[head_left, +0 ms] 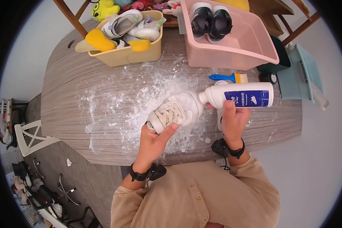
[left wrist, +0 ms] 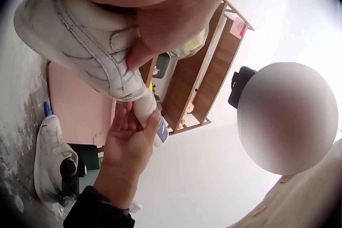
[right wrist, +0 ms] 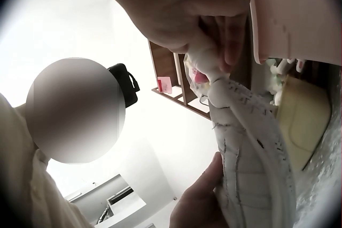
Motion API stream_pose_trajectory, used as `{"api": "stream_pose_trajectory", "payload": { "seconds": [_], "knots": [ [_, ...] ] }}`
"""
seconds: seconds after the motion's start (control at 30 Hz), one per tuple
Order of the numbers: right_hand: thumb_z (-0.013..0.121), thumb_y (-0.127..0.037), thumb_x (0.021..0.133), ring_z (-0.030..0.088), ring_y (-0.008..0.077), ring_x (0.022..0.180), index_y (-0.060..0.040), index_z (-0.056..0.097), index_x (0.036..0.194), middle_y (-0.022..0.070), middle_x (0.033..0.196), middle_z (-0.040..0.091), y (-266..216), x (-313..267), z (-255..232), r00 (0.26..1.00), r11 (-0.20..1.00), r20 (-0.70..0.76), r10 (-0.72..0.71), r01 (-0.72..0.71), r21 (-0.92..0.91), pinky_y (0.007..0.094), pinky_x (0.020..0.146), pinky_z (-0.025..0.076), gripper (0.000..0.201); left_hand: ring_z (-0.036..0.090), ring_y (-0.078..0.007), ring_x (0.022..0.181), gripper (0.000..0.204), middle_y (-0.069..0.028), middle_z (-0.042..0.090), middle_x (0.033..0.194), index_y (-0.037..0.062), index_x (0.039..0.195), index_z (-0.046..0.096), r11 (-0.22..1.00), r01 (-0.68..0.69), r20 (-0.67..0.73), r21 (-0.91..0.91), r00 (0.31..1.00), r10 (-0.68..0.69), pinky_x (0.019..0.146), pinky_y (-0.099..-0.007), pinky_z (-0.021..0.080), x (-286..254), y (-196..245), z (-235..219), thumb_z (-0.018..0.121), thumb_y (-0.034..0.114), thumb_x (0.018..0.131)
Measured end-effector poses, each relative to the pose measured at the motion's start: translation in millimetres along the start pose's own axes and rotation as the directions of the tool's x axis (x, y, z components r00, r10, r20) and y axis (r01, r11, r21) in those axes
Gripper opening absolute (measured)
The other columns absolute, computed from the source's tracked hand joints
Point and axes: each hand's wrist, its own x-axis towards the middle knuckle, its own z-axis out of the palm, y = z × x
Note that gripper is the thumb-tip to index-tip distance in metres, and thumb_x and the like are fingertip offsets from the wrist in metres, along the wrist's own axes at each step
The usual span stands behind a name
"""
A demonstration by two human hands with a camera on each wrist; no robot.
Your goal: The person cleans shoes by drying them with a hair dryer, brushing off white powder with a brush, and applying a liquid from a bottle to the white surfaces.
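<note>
A white laced shoe (head_left: 167, 116) is held at its heel end by my left hand (head_left: 152, 144), above the powder-strewn table. My right hand (head_left: 235, 123) grips a white bottle (head_left: 216, 95) with a blue label, lying nearly level, its tip against the shoe's toe. In the right wrist view the bottle's rounded tip (right wrist: 218, 94) meets the shoe (right wrist: 251, 153). A second white shoe (left wrist: 49, 158) stands on the table in the left wrist view, mostly hidden below the bottle in the head view.
Behind are a yellow bin (head_left: 129, 57) of shoes and yellow brushes or pads, and a pink bin (head_left: 231, 57) with dark shoes. A blue-handled brush (head_left: 228, 77), a black jar (head_left: 268, 78) and a teal bin (head_left: 298, 72) are at the right. White powder (head_left: 148, 95) covers the middle.
</note>
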Motion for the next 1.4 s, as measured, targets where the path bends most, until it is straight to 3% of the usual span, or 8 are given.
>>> {"api": "stream_pose_trajectory", "payload": {
  "seconds": [0.07, 0.2, 0.3, 0.4, 0.6, 0.8, 1.2, 1.4],
  "knots": [
    [0.057, -0.028, 0.091, 0.061, 0.0142, 0.076, 0.0074, 0.061, 0.096, 0.009, 0.085, 0.066, -6.6, 2.5, 4.7, 1.0, 1.0, -0.007, 0.021, -0.021, -0.012, 0.0267, 0.067, 0.048, 0.036, 0.055, -0.0054, 0.082, 0.023, -0.0014, 0.066, 0.094, -0.0005, 0.106, 0.064, 0.999, -0.011, 0.004, 0.034, 1.0, 0.01, 0.072, -0.0212, 0.044, -1.3, 1.3, -0.7, 0.065, 0.01, 0.086],
    [0.057, -0.03, 0.092, 0.064, 0.0193, 0.074, 0.0077, 0.058, 0.101, 0.0117, 0.085, 0.066, -6.2, 6.0, 10.2, 0.999, 0.988, -0.008, 0.038, -0.036, 0.152, 0.0304, 0.066, 0.051, 0.038, 0.056, -0.0058, 0.08, 0.022, -0.0024, 0.067, 0.092, -0.0005, 0.105, 0.065, 0.996, -0.026, 0.01, 0.091, 1.0, 0.025, 0.07, -0.0214, 0.045, -2.7, 2.9, -3.7, 0.066, 0.009, 0.085],
    [0.054, -0.02, 0.093, 0.066, 0.0209, 0.078, 0.0105, 0.057, 0.102, 0.0154, 0.091, 0.065, -3.8, 8.0, 4.2, 0.992, 0.956, 0.082, 0.095, -0.114, 0.272, 0.0326, 0.064, 0.056, 0.032, 0.056, -0.0064, 0.077, 0.021, -0.0031, 0.068, 0.09, -0.0006, 0.104, 0.065, 0.989, -0.084, -0.001, 0.123, 0.996, 0.085, 0.068, -0.0222, 0.045, -2.4, 4.4, -3.4, 0.066, 0.008, 0.085],
    [0.052, -0.022, 0.094, 0.066, 0.0212, 0.073, 0.0103, 0.057, 0.102, 0.0163, 0.088, 0.066, -2.2, 10.3, -2.1, 0.982, 0.962, 0.156, 0.108, -0.142, 0.231, 0.0304, 0.062, 0.055, 0.033, 0.056, -0.0068, 0.076, 0.02, -0.0037, 0.068, 0.089, -0.0011, 0.102, 0.065, 0.988, -0.056, 0.021, 0.147, 0.998, 0.053, 0.068, -0.0227, 0.045, -2.5, 10.0, -5.8, 0.066, 0.007, 0.084],
    [0.052, -0.024, 0.094, 0.066, 0.0204, 0.068, 0.0099, 0.058, 0.099, 0.0167, 0.086, 0.066, -2.6, 13.0, 1.8, 0.976, 0.953, 0.128, 0.177, -0.203, 0.227, 0.029, 0.06, 0.054, 0.034, 0.056, -0.0074, 0.075, 0.019, -0.0052, 0.068, 0.088, -0.003, 0.1, 0.065, 0.985, -0.087, 0.056, 0.152, 0.995, 0.08, 0.068, -0.0227, 0.045, 1.0, 12.0, -8.4, 0.065, 0.004, 0.083],
    [0.053, -0.029, 0.094, 0.066, 0.0211, 0.065, 0.0094, 0.059, 0.097, 0.0172, 0.082, 0.066, 3.6, 15.1, -1.5, 0.959, 0.946, 0.145, 0.243, -0.267, 0.182, 0.0297, 0.059, 0.054, 0.039, 0.059, -0.0133, 0.074, 0.02, -0.0086, 0.068, 0.089, -0.0033, 0.1, 0.065, 0.944, -0.171, 0.113, 0.283, 0.983, 0.144, 0.069, -0.0249, 0.046, 2.3, 13.7, -11.8, 0.065, 0.002, 0.081],
    [0.054, -0.029, 0.093, 0.066, 0.0211, 0.065, 0.0084, 0.06, 0.096, 0.0169, 0.082, 0.066, 5.8, 17.1, -4.0, 0.934, 0.911, 0.184, 0.306, -0.343, 0.229, 0.0292, 0.057, 0.054, 0.038, 0.065, -0.0253, 0.08, 0.02, -0.0122, 0.069, 0.092, 0.0005, 0.098, 0.067, 0.882, -0.169, 0.129, 0.44, 0.984, 0.124, 0.073, -0.0296, 0.048, 1.0, 19.8, -12.9, 0.067, 0.004, 0.078],
    [0.052, -0.029, 0.094, 0.066, 0.022, 0.064, 0.0093, 0.057, 0.099, 0.0177, 0.082, 0.066, 6.2, 17.1, -4.1, 0.924, 0.916, 0.203, 0.323, -0.359, 0.179, 0.0299, 0.058, 0.055, 0.039, 0.065, -0.03, 0.08, 0.021, -0.0126, 0.068, 0.091, 0.0018, 0.097, 0.068, 0.797, -0.281, 0.19, 0.535, 0.959, 0.211, 0.071, -0.0332, 0.049, 1.0, 21.1, -16.2, 0.069, 0.005, 0.076]
  ]
}}
